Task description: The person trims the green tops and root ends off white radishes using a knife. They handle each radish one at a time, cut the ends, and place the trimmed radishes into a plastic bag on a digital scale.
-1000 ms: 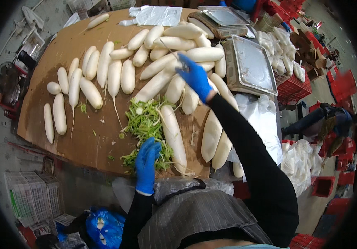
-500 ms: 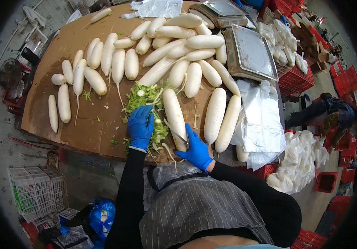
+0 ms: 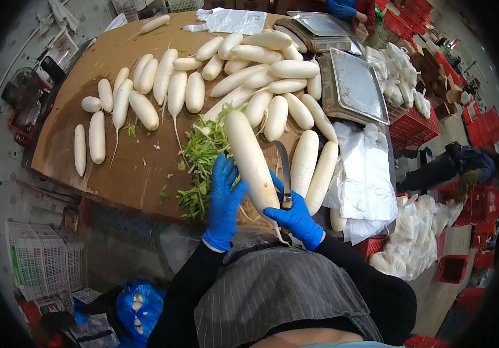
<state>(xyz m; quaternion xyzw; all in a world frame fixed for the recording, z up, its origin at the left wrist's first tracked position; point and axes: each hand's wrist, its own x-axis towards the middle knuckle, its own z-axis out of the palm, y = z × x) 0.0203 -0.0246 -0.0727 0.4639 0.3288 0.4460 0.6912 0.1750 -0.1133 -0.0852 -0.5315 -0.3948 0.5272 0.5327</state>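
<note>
A long white daikon radish [image 3: 251, 162], its thin root tip toward me, is raised off the table in front of me. My right hand [image 3: 300, 219], in a blue glove, pinches its root end and also holds a small curved knife [image 3: 285, 174] by the handle. The blade points up and away, just right of the radish. My left hand [image 3: 223, 200], also blue-gloved, is open beside the radish's left side, fingers stretched and apart. Cut green leaves [image 3: 204, 152] lie in a heap behind and left of it. Several more daikons [image 3: 303, 162] lie on the table.
Brown cardboard [image 3: 145, 185] covers the table. Flat scales [image 3: 358, 78] and a stack of clear plastic bags [image 3: 367, 174] lie along its right side. Red crates [image 3: 414, 116] and bagged radishes [image 3: 414, 235] stand beyond. Another person [image 3: 449, 165] is at the far right.
The daikon has come up off the table, held at its root end by my right hand. My left hand has left the leaves and opened beside it. The knife blade has swung upward.
</note>
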